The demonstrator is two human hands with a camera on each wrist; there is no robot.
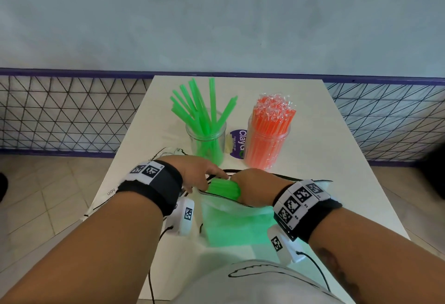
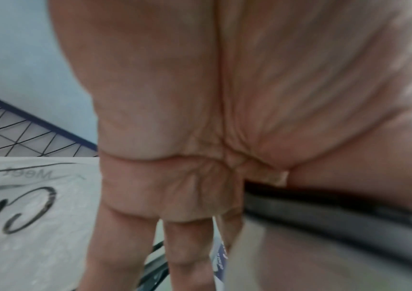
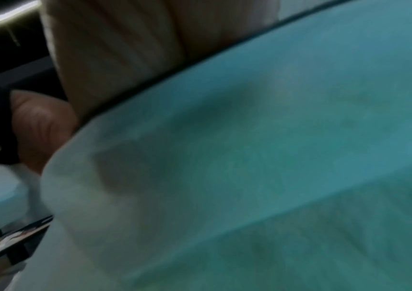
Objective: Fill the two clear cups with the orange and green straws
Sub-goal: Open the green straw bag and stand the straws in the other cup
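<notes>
- On the white table (image 1: pixel 337 159), a pale bag (image 1: pixel 231 226) with a black-trimmed mouth is laid at the near edge, and a green tint is seen through its thin fabric.
- Behind the bag, two clear cups are stood side by side: the left cup (image 1: pixel 207 142) is loosely filled with green straws (image 1: pixel 204 108) that fan outward, and the right cup (image 1: pixel 267 147) is packed tight with wrapped orange straws (image 1: pixel 272 116).
- Between the cups, a purple label (image 1: pixel 238 143) is partly seen.
- At the bag's mouth, a bundle (image 1: pixel 224 189) of green straws is gripped by the right hand (image 1: pixel 255 188), whose fingers are curled round it.
- The bag's black trim is pinched by the left hand (image 1: pixel 195 171) just left of the bundle; in the left wrist view the thumb is pressed against the trim while the other fingers (image 2: pixel 187 246) are held fairly straight and close together.
- The right wrist view is blurred and mostly filled by the bag's fabric.
</notes>
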